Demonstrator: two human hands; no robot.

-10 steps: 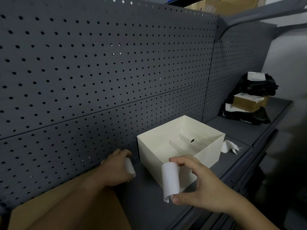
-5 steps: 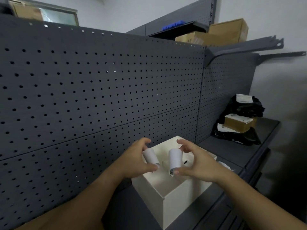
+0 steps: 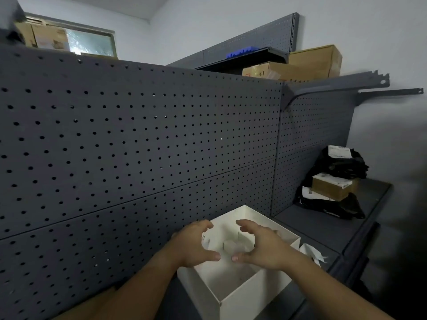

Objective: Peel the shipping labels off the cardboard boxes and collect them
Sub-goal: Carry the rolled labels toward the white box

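Note:
A white open-topped box [image 3: 245, 296] stands on the grey shelf against the pegboard. Both hands hover over its mouth, fingers curled apart and holding nothing: my left hand [image 3: 196, 245] over the left rim, my right hand [image 3: 261, 248] over the middle. Two rolled white labels [image 3: 234, 247] show blurred between the hands, inside the box. A loose white label strip [image 3: 312, 252] lies on the shelf just right of the box. A small cardboard box [image 3: 332, 187] with a white label on top sits at the far right.
The grey pegboard wall [image 3: 138, 146] runs behind the box. Black plastic mail bags [image 3: 342, 165] with white labels surround the small cardboard box on the right shelf. More cardboard boxes [image 3: 314, 61] rest on the top shelf. The shelf's front edge [image 3: 360, 241] runs down the right.
Both hands carried a rolled label each up over the white box, then let them go; the labels now sit blurred in the box and the hands are open. The view tilted upward.

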